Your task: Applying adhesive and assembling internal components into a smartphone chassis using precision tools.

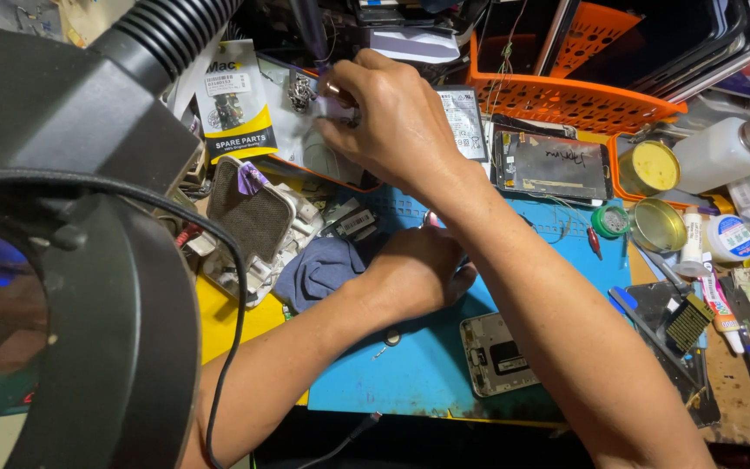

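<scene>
Right now you're reaching your right hand (392,122) far over the blue mat (427,365), fingers pinched on a small plastic bag (319,130) of parts; left hand (414,269) resting curled mid-mat, grip unclear. Probably fetching parts; next, bring it near.

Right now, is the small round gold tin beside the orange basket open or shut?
Open: the small round gold tin shows its bare inside, and its yellow lid lies apart.

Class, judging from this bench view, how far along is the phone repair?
Done: a phone frame lies opened on the blue mat. In hand: the right hand reaches into the far parts tray; the left hand rests on the mat. Left: the frame is still open.
</scene>
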